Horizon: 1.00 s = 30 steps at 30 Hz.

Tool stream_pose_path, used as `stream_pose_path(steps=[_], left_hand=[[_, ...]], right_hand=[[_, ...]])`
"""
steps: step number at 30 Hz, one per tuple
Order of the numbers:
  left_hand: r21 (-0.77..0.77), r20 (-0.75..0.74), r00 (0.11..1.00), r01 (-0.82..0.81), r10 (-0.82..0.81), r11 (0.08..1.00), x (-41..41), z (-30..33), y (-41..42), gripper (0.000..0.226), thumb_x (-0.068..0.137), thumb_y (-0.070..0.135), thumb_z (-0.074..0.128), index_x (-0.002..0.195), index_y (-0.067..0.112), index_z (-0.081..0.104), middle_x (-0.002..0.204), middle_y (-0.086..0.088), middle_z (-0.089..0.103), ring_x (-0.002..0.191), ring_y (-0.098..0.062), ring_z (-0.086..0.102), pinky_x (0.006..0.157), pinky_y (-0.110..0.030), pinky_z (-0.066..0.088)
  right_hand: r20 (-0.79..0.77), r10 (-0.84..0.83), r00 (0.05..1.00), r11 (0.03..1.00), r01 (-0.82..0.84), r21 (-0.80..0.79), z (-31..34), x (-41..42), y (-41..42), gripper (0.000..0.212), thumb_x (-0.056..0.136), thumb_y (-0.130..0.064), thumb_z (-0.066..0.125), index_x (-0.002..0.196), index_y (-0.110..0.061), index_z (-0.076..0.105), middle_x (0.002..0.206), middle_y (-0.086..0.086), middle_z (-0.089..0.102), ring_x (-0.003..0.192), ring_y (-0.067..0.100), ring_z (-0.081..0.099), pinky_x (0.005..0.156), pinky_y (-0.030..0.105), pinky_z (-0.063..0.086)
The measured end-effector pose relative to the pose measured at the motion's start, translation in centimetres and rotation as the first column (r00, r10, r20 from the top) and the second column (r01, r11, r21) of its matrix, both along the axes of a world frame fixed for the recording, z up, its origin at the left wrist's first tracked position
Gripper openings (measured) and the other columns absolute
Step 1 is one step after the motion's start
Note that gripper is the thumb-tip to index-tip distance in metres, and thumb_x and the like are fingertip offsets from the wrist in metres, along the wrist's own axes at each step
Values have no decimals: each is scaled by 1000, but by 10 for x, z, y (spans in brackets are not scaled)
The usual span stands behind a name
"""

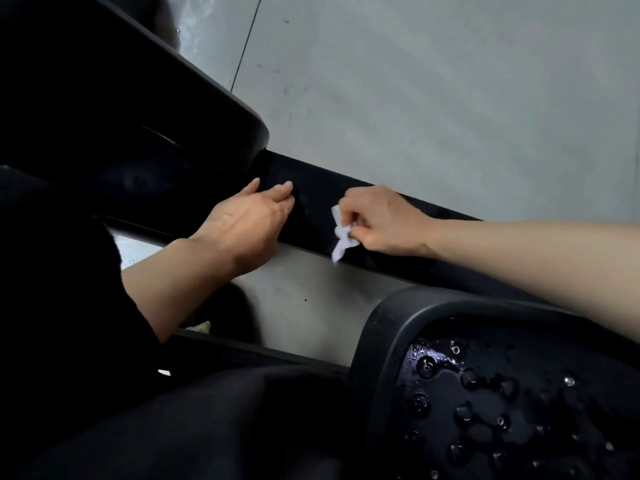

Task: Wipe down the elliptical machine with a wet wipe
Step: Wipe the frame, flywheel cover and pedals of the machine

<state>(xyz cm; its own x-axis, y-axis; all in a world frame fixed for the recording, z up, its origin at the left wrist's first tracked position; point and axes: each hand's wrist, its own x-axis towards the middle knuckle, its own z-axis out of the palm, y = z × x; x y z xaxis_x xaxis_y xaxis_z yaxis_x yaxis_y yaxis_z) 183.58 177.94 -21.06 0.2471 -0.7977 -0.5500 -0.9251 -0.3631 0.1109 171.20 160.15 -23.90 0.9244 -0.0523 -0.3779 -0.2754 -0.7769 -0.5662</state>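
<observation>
Nearest, dark clothing [173, 427] and a wet studded pedal [502, 393] sit below the elliptical machine's black rail [346, 188], which crosses grey floor [433, 91], no writing legible; the left hand [249, 216] rests flat on its edge, the right hand [381, 223] pinching a crumpled wet wipe [341, 237] against it.

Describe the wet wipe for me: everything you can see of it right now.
The wet wipe is a small white sheet, crumpled and twisted, looking thin and soft. The right hand pinches it near its middle, so one crumpled end sticks up and the other points down. It lies against the black rail of the elliptical machine, its lower tip reaching the rail's lower edge. The left hand rests on the rail apart from it. Whether it is damp cannot be told.
</observation>
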Motion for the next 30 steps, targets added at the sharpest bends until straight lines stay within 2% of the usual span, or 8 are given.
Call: stream_pose_path(steps=[2, 4, 9, 15, 18, 21, 24, 30], left_hand=[[-67, 13, 1000, -27, 28, 997, 0, 0, -2, 69, 90, 2, 40, 154, 11, 16, 164, -3, 6, 149, -8, 13, 120, -30, 0], [-87, 1, 1000, 16, -16, 996, -8, -3, -5, 71, 91, 2, 41, 155, 12, 12, 164, -4, 2, 150, -10, 9, 120, -30, -2], [-48, -6, 972, 234, -235, 971, -19, -15, -5, 75, 95, 6, 40, 156, 16, -2, 163, -5, -10, 150, -15, -5, 117, -33, -7], [-36, -13, 941, 337, -338, 941, -25, -19, -35, 73, 97, 5, 36, 155, 18, -7, 162, -4, -15, 150, -16, -11, 119, -37, -5], [-23, -40, 949, 312, -312, 950, -35, -22, -46, 77, 99, 15, 46, 155, 20, -7, 162, -4, -16, 150, -19, -12, 120, -45, 6], [-5, -45, 954, 295, -295, 955, -39, -24, -47, 83, 97, 18, 54, 155, 21, -6, 163, -5, -14, 150, -20, -11, 119, -48, 13], [22, -68, 954, 293, -291, 956, -38, -22, -51, 83, 98, 21, 55, 155, 23, -5, 163, -3, -14, 150, -18, -11, 119, -46, 14], [50, -81, 959, 276, -271, 960, -39, -25, -53, 83, 98, 18, 53, 155, 24, -7, 162, -3, -16, 149, -19, -13, 119, -49, 12]], right_hand=[[52, -199, 979, 978, 201, -53, -2, 1, -10, 12, 79, 0, 56, 75, -11, 59, 83, 3, 58, 77, 23, 58, 71, 29, 43], [125, -224, 967, 968, 235, -84, -3, 6, -5, 10, 79, -1, 57, 79, -10, 62, 84, 5, 58, 78, 24, 58, 72, 33, 44], [-178, 240, 954, 970, -245, -6, 13, -50, -19, 8, 75, -2, 64, 72, -10, 63, 75, -7, 50, 68, 13, 47, 63, 30, 38], [-334, -177, 926, 978, 126, -168, 29, -121, -87, 33, 79, -2, 65, 59, -23, 48, 70, -9, 56, 68, 18, 57, 62, 23, 40], [-135, -218, 967, 972, 202, -124, 19, -93, -71, 20, 81, -5, 64, 67, -16, 55, 72, -4, 59, 71, 21, 60, 67, 31, 44], [-25, -164, 986, 986, 165, 30, 8, -55, -46, 10, 81, 0, 61, 78, -9, 62, 81, -1, 58, 68, 12, 55, 67, 21, 43], [-74, -157, 985, 987, 159, 12, 7, -63, -59, 11, 82, 2, 59, 79, -7, 62, 83, 0, 58, 69, 11, 51, 65, 15, 39], [-157, -377, 913, 925, 360, -126, 15, -83, -98, 21, 82, -4, 59, 69, -20, 55, 70, -6, 58, 65, 16, 58, 69, 31, 50]])
